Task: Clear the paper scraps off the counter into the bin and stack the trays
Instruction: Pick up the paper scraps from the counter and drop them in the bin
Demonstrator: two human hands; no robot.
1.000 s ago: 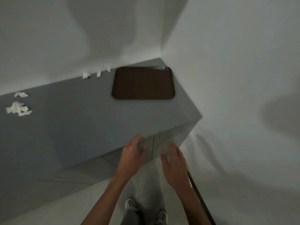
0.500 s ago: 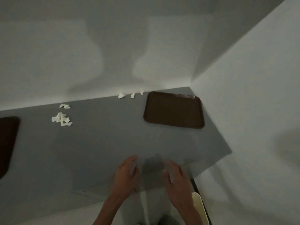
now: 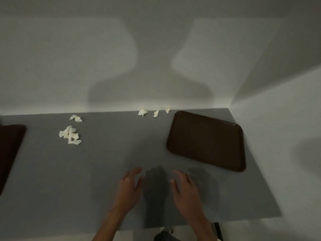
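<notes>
both hands are held out in front of the body, side by side with a gap between them, palms down and backs up. the left hand (image 3: 129, 187) has its fingers loosely spread and a little bent, thumb on the inner side. the right hand (image 3: 186, 191) mirrors it, fingers relaxed, thumb turned inward. neither holds anything, and both are slightly blurred. the bare left forearm (image 3: 111, 221) rises from the lower edge leaning right, the bare right forearm (image 3: 202, 225) leaning left, so they draw closer toward the wrists.
</notes>
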